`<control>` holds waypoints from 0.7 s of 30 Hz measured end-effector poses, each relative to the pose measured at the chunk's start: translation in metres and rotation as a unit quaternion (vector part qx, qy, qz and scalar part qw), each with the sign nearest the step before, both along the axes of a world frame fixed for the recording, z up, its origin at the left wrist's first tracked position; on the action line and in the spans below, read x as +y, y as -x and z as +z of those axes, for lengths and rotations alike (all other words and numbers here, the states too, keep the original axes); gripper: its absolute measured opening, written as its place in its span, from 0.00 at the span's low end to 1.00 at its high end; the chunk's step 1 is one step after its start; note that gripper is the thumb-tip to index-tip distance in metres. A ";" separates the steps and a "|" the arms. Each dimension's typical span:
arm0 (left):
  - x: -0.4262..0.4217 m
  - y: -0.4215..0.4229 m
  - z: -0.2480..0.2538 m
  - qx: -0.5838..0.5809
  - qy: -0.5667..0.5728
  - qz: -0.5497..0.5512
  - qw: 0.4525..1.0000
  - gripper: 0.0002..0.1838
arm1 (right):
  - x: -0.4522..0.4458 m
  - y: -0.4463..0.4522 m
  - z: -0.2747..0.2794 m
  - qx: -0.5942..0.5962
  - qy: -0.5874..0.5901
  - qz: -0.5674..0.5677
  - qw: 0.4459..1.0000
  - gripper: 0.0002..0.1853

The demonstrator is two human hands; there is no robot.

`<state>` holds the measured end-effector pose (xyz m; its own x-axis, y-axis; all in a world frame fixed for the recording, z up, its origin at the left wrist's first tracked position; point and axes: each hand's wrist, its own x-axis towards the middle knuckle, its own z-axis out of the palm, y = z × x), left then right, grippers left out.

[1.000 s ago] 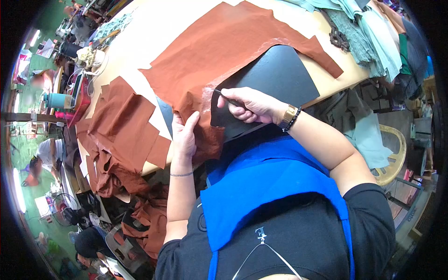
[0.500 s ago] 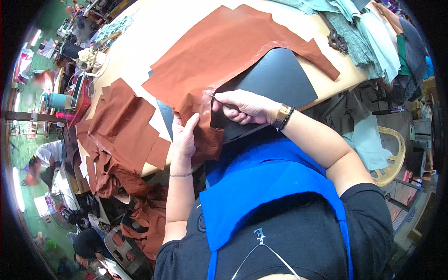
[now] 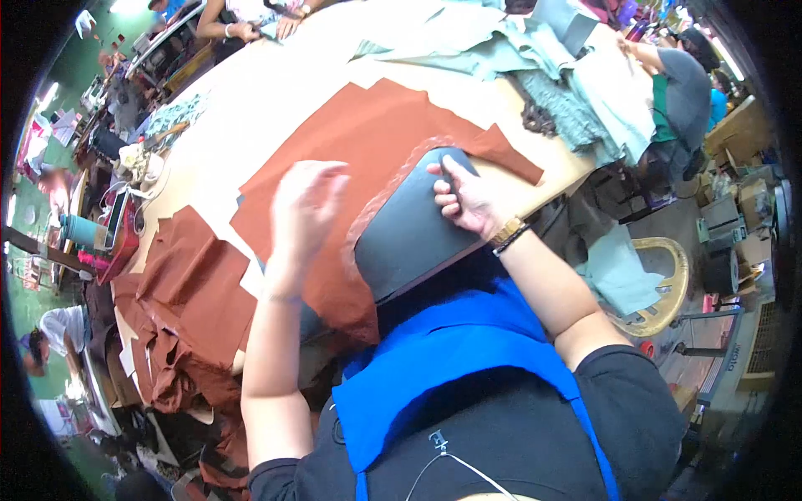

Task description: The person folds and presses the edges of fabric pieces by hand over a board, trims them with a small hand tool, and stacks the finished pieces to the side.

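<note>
From afar I'm seeing the left hand hovering, fingers loosely parted, above brown material overlapping a dark board, apparently for backing; the right hand's fingers are curling, contents unclear.

Upper limbs of the wearer, seen from above. The bare left arm emerges from a short black cloth sleeve and extends forward, the forearm nearly straight from elbow to wrist. The left hand, blurred, is raised with fingers loosely bent and curving inward. The bare right arm bends at the elbow, its forearm slanting forward and inward; a gold-coloured wristwatch encircles the wrist. The right hand has its fingers curled toward the palm; its contents are unclear.
</note>
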<state>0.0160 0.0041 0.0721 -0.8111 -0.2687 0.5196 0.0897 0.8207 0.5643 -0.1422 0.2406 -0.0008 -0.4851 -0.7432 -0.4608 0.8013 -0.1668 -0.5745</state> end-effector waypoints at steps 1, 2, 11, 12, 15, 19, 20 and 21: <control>0.011 0.020 -0.009 -0.031 0.049 -0.023 0.998 0.10 | 0.000 0.001 -0.002 -0.006 0.000 0.006 1.000 0.20; 0.020 0.036 -0.020 -0.062 0.099 -0.045 0.992 0.12 | 0.000 0.001 -0.002 -0.005 -0.001 0.013 1.000 0.20; 0.008 0.039 -0.075 -0.059 -0.058 0.026 0.996 0.07 | -0.006 0.016 0.001 -0.033 -0.028 0.078 0.996 0.19; 0.006 0.036 -0.075 -0.056 -0.086 0.034 0.994 0.07 | -0.012 0.017 0.003 -0.028 -0.035 0.088 0.995 0.19; 0.008 0.032 -0.070 -0.056 -0.120 0.040 0.990 0.07 | -0.031 0.022 0.008 -0.043 -0.035 0.088 0.995 0.19; 0.008 0.032 -0.068 -0.050 -0.121 0.025 0.991 0.07 | -0.046 0.033 0.006 -0.058 -0.036 0.083 0.994 0.19; 0.008 0.032 -0.068 -0.050 -0.120 0.024 0.991 0.07 | -0.048 0.036 0.003 -0.057 -0.035 0.086 0.994 0.19; 0.009 0.031 -0.069 -0.050 -0.120 0.023 0.991 0.07 | -0.050 0.038 0.003 -0.059 -0.042 0.082 0.994 0.19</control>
<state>-0.0153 0.0127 0.0031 -0.8390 -0.4130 0.3542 -0.0111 0.6638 0.7478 -0.1799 0.1906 0.0023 -0.2998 -0.7648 -0.5702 0.8760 0.0160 -0.4820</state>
